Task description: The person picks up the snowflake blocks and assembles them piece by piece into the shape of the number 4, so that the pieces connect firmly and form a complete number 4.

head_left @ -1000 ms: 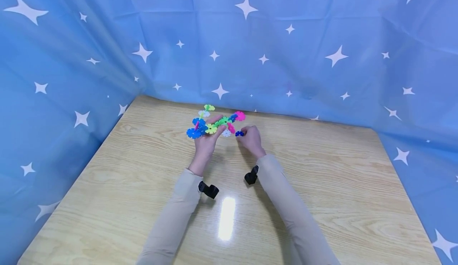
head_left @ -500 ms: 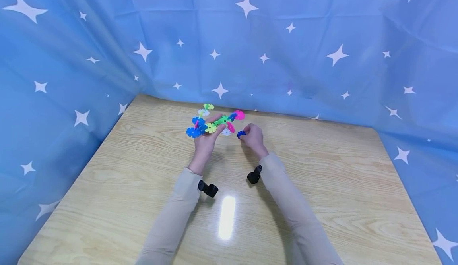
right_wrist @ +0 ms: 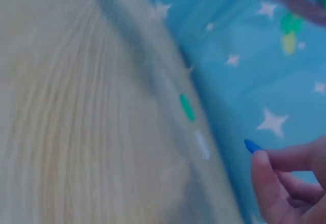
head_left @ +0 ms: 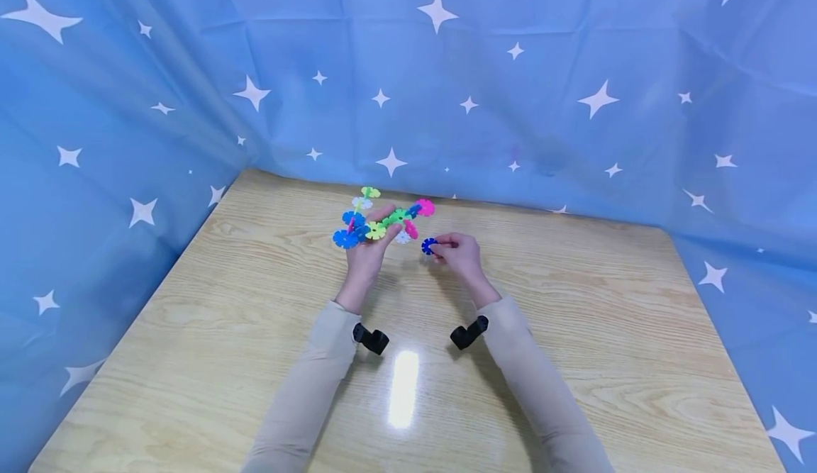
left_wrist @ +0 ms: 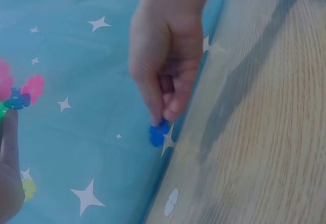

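Note:
My left hand [head_left: 365,260] grips a built-up chain of flower-shaped plastic interlocking discs [head_left: 375,230], in blue, yellow, green, pink and white. The chain spreads past the hand on both sides, with pink discs [left_wrist: 33,88] at one end in the left wrist view. To the right, my right hand [head_left: 466,259] pinches a single dark blue disc [head_left: 428,246] between thumb and fingertips. A small gap separates this disc from the chain. In the right wrist view the blue disc [right_wrist: 251,146] appears edge-on at the fingertips.
A loose white disc [left_wrist: 171,202] lies on the wooden table [head_left: 574,303]. A green disc [right_wrist: 186,107] is near it in the right wrist view. Behind the table's far edge hangs a blue curtain [head_left: 498,118] with white stars.
My right hand has drawn back to the right and nearer to me with the blue disc, whose flat face now turns more toward the head camera. The left hand stays nearly still.

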Available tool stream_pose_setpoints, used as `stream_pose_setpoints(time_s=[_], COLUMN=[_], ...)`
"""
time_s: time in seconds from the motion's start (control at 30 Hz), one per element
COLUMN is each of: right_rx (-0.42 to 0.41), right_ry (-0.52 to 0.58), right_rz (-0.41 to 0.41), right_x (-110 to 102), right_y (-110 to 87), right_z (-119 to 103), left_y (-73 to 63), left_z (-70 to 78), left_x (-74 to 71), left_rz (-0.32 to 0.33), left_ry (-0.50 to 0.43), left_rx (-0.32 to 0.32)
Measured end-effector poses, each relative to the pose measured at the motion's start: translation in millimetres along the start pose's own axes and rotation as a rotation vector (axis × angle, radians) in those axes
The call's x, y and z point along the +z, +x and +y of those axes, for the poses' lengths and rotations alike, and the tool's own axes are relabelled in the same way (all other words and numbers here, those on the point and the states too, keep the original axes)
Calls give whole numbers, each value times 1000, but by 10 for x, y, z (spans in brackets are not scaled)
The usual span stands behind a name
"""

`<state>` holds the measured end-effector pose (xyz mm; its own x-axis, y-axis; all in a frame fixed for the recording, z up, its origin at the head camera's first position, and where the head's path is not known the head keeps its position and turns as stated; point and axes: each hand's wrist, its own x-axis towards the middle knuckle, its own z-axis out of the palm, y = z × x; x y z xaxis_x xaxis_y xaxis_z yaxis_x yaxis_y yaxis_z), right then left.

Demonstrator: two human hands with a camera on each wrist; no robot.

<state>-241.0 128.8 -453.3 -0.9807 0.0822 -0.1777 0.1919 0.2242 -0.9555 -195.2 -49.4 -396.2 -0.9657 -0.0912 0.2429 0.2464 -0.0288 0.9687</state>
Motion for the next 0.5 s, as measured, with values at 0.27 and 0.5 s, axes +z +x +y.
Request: stream_pose_setpoints(time_s=[0.27,0.5], right_rx=[-28,-70], right_ry=[256,380], right_rz=[-104,-219], right_x=[-112,-172], right_y=[-344,-661], right_z=[-215,-362], left_y=[-10,-15], left_z=[15,16], left_x=[4,17], left_rz=[-2,-3], left_ry=[-19,-19], left_rx=[28,39])
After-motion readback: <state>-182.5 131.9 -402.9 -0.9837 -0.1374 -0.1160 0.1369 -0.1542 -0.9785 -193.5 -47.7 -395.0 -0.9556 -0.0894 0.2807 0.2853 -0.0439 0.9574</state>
